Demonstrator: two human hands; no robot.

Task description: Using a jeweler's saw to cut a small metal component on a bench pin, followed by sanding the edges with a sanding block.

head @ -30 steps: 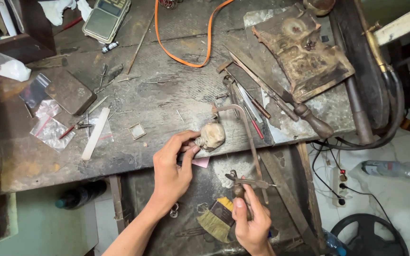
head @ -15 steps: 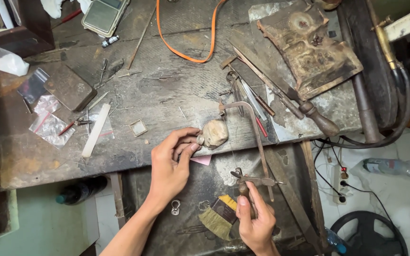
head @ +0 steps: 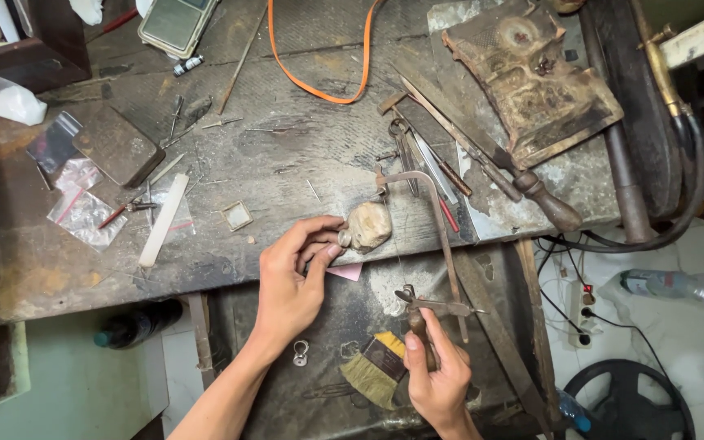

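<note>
A small metal ring sits pinched between the thumb and fingertips of the left hand, pressed against a pale, worn bench peg at the front edge of a scarred wooden workbench. The right hand is closed around the wooden handle of a jeweller's saw, its frame arching up to the peg. Below, a yellow-bristled brush lies in the dark tray. Files and an orange cable lie farther back on the workbench.
</note>
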